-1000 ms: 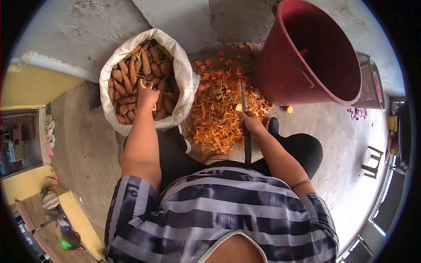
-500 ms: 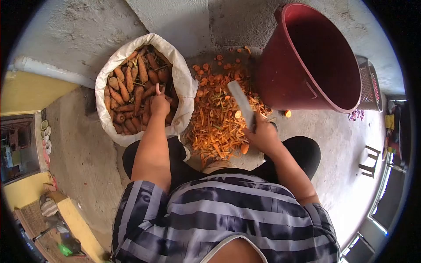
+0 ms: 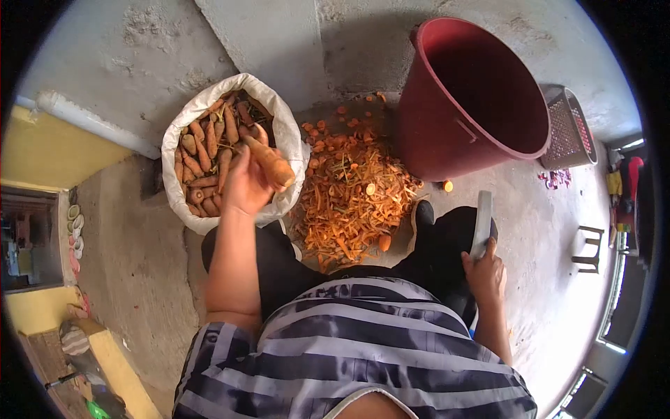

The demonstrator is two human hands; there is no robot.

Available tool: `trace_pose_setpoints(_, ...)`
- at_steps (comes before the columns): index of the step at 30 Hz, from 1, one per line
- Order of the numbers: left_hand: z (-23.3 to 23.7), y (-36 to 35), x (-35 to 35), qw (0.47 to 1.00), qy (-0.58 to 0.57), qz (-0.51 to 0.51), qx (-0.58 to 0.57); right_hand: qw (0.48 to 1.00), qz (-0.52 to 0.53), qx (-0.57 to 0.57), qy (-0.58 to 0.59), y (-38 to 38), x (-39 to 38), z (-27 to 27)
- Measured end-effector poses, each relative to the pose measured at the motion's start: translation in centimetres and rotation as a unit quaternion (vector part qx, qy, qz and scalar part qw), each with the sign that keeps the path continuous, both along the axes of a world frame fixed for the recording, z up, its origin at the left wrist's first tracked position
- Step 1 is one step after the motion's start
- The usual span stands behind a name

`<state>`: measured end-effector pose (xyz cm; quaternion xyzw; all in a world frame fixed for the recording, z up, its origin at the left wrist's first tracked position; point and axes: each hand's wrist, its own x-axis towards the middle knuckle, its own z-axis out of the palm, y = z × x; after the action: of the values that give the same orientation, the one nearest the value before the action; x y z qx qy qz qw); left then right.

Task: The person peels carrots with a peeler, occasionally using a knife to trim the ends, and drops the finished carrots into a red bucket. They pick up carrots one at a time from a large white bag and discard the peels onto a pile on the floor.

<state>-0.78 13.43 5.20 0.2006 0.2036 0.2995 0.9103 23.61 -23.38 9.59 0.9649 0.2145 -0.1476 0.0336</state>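
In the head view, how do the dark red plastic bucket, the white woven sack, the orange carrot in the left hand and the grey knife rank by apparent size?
1. dark red plastic bucket, narrowly largest
2. white woven sack
3. orange carrot and grey knife: about alike, so unranked

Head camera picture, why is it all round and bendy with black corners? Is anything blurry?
In the head view a very wide lens seems to bend the edges, so the pipe curves and the corners go black. The daylight is soft, with a gentle shadow behind the red bucket. The carrot in the left hand and the knife in the right hand look fairly sharp.
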Motion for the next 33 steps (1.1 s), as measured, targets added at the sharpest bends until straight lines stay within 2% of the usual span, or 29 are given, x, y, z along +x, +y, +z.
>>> trace_pose_setpoints(2, -2.3, -2.4, 0.8, 0.994, -0.061, -0.032, -0.083, 1.0, 0.01, 0.002, -0.005, -0.2, -0.6, 0.8)
trace_pose_setpoints(3, -4.3, -3.1, 1.0, 0.988, -0.068, -0.089, -0.105, 1.0, 0.002, -0.001, -0.015, 0.5, -1.0, 1.9)
trace_pose_setpoints(4, -3.3, -5.0, 2.2, 0.992, 0.038, -0.066, -0.096, 0.995, 0.051, 0.069, -0.044, 0.9, -1.1, 2.1)
trace_pose_setpoints(6, -2.8, -7.4, 3.6, 0.985, -0.013, -0.14, -0.101, 0.961, 0.15, 0.206, -0.103, 1.8, -1.1, 1.9)
trace_pose_setpoints(8, -5.1, -8.7, 4.7, 0.974, 0.006, -0.205, -0.094, 0.953, 0.125, 0.257, 0.099, 4.6, -1.4, 1.5)
trace_pose_setpoints(10, -3.7, -10.6, 5.8, 0.971, -0.003, -0.225, -0.074, 0.92, 0.105, 0.266, 0.267, 7.7, -2.5, -0.7)
trace_pose_setpoints(11, -3.1, -11.5, 6.5, 0.972, 0.009, -0.225, -0.06, 0.868, 0.041, 0.271, 0.414, 9.3, -3.3, -2.5)
trace_pose_setpoints(12, -2.7, -12.0, 6.8, 0.973, 0.02, -0.225, -0.046, 0.791, -0.024, 0.27, 0.549, 10.8, -4.0, -3.9)
trace_pose_setpoints(13, -3.8, -12.0, 6.9, 0.964, -0.04, -0.263, -0.014, 0.761, -0.059, 0.256, 0.593, 12.2, -4.9, -4.5)
trace_pose_setpoints(14, -4.2, -12.1, 6.9, 0.964, -0.019, -0.266, 0.001, 0.728, -0.095, 0.241, 0.635, 13.1, -5.6, -4.9)
trace_pose_setpoints(17, -2.6, -12.5, 7.1, 0.967, 0.063, -0.243, 0.049, 0.653, -0.134, 0.333, 0.667, 13.8, -6.5, -5.8)
trace_pose_setpoints(20, -3.6, -11.6, 6.1, 0.959, 0.053, -0.275, 0.047, 0.638, -0.122, 0.405, 0.644, 13.9, -6.3, -5.4)
trace_pose_setpoints(21, -2.4, -12.1, 6.4, 0.959, 0.054, -0.276, 0.028, 0.605, -0.141, 0.412, 0.666, 14.1, -6.0, -5.6)
trace_pose_setpoints(23, -5.4, -11.5, 6.4, 0.954, 0.028, -0.299, 0.027, 0.613, -0.152, 0.429, 0.646, 13.9, -6.7, -5.4)
trace_pose_setpoints(25, -4.7, -11.5, 6.7, 0.956, 0.035, -0.29, 0.0, 0.607, -0.162, 0.452, 0.633, 13.8, -7.2, -5.4)
trace_pose_setpoints(27, -3.5, -12.2, 7.0, 0.964, 0.078, -0.247, -0.059, 0.632, -0.128, 0.47, 0.602, 13.9, -6.7, -5.7)
trace_pose_setpoints(30, -3.8, -12.3, 6.9, 0.959, 0.116, -0.258, 0.023, 0.638, -0.119, 0.453, 0.611, 13.8, -5.8, -4.6)
trace_pose_setpoints(32, -5.3, -12.4, 7.0, 0.959, 0.124, -0.254, 0.021, 0.631, -0.135, 0.438, 0.626, 13.6, -5.6, -4.1)
trace_pose_setpoints(33, -4.6, -12.6, 7.0, 0.957, 0.129, -0.259, 0.03, 0.634, -0.169, 0.434, 0.617, 13.4, -5.5, -4.3)
